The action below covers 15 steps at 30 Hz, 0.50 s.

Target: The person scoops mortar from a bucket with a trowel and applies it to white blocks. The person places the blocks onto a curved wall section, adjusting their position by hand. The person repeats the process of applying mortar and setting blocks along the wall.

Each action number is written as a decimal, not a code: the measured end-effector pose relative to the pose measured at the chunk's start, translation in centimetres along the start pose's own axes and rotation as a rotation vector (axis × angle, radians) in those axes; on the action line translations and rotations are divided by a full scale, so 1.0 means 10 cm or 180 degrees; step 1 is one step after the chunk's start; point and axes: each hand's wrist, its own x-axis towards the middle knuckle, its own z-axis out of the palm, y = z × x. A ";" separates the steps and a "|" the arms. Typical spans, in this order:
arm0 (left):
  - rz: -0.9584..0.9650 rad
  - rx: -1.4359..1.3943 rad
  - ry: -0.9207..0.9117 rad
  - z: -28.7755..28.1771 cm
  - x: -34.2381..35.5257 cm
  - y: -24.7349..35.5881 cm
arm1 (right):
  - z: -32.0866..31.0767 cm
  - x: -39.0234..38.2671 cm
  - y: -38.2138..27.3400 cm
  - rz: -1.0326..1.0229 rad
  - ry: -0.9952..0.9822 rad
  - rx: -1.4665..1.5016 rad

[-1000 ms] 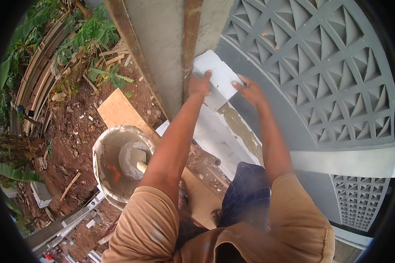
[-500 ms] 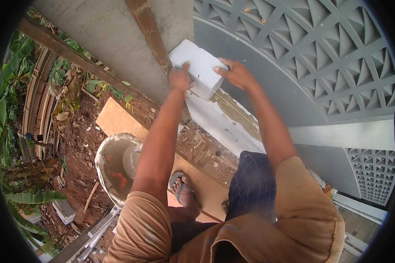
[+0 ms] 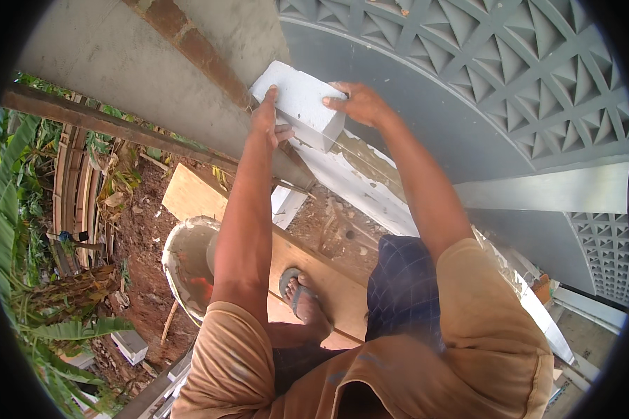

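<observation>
A white lightweight concrete block (image 3: pixel 300 98) sits at the far end of a low block wall (image 3: pixel 356 183), against the grey concrete wall. My left hand (image 3: pixel 267 120) grips its near left side, thumb on top and fingers against the side face. At the block's right end my right hand (image 3: pixel 360 105) is closed over the edge, its thumb on the top. Grey-brown mortar (image 3: pixel 374 166) covers part of the low wall's top, nearer to me than the block. A thin string runs along that top. Whether mortar lies under the block is hidden.
A mortar-smeared bucket (image 3: pixel 171 262) stands left of my left forearm. My sandalled foot is on a wooden plank (image 3: pixel 328 279). Grey patterned ventilation blocks (image 3: pixel 496 70) rise at right. A wooden beam (image 3: pixel 112 119) crosses the left side, above soil and plants.
My view has shifted slightly, so block and hands appear further left in the picture. Both hands keep their hold on the block, which stays at the wall's far end.
</observation>
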 end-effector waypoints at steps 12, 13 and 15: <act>0.0130 -0.0240 -0.0126 -0.04 0.15 -0.09 | 0.04 -0.01 -0.01 0.0058 0.0062 0.0227; 0.0129 -0.0227 -0.0184 -0.07 0.16 -0.13 | 0.01 -0.04 -0.05 0.0082 -0.0088 0.0211; 0.0123 -0.0189 -0.0245 -0.10 0.18 -0.10 | -0.04 -0.05 -0.12 0.0112 -0.0175 0.0151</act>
